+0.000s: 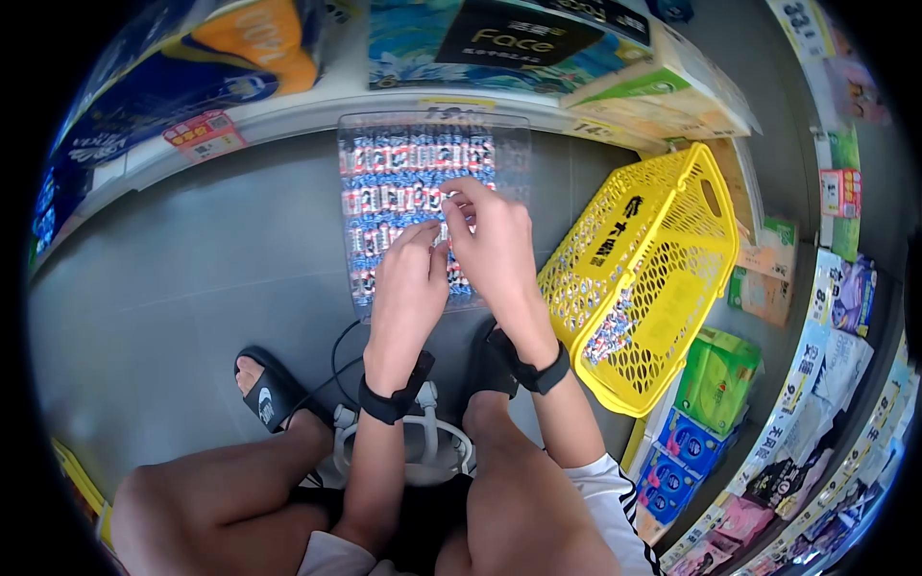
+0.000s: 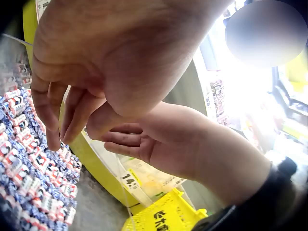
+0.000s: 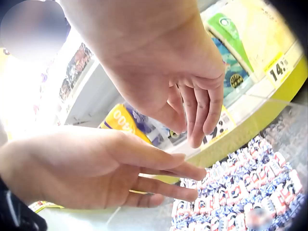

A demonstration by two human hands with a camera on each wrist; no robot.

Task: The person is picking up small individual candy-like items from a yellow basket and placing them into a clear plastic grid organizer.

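A clear plastic box (image 1: 519, 163) on the floor holds rows of small wrapped candies (image 1: 370, 158) in red, white and blue. Over the box hangs my left hand (image 1: 411, 278), its fingers loosely bent and pointing down at the candies (image 2: 36, 163). Close beside it is my right hand (image 1: 495, 240), slightly farther forward, with relaxed fingers (image 3: 199, 108) also hanging over the rows. Nothing shows between the fingers of either hand in the wrist views. Part of the candy rows is hidden beneath the hands in the head view.
A yellow basket (image 1: 706, 288) leans at the right with loose candies (image 1: 610, 331) inside. Shelves with tissue packs (image 1: 538, 43) line the front, and more packs (image 1: 715, 379) stand at the right. A white stool (image 1: 427, 437) and a dark cable (image 1: 336, 350) lie near the feet.
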